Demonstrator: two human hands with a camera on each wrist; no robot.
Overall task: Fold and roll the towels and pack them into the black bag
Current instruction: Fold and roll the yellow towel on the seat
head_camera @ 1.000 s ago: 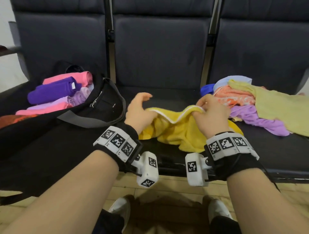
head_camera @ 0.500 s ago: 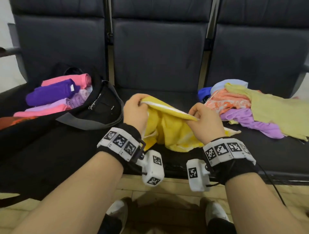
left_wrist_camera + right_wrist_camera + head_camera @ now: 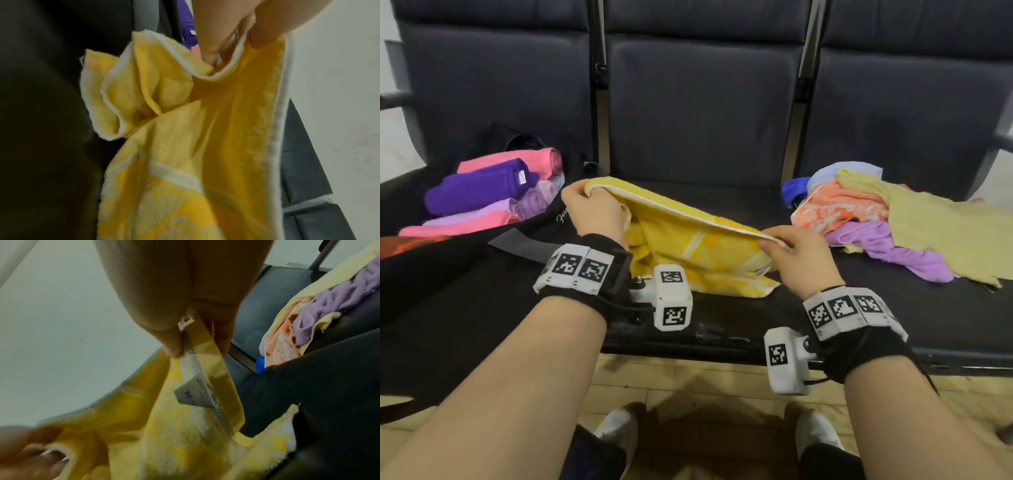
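A yellow towel (image 3: 688, 246) with a white hem is lifted above the middle seat, its top edge stretched between both hands while the rest hangs crumpled onto the seat. My left hand (image 3: 589, 205) pinches the towel (image 3: 205, 146) at its left corner, beside the black bag (image 3: 482, 274). My right hand (image 3: 787, 246) pinches the right end of the hem, where a label (image 3: 197, 395) hangs from the towel (image 3: 174, 434). The bag lies open on the left seat and holds rolled towels: purple (image 3: 479, 186), pink (image 3: 517, 161) and lilac.
A heap of loose towels (image 3: 893, 219) in orange, lilac, pale yellow and blue lies on the right seat. Dark seat backs (image 3: 698, 102) rise behind. The seat's front edge (image 3: 722, 342) is near my wrists, with wooden floor and my shoes below.
Both hands have taken the towel's hem, lifted it and drawn apart, the left toward the bag and the right toward the heap, so the edge is now stretched straight.
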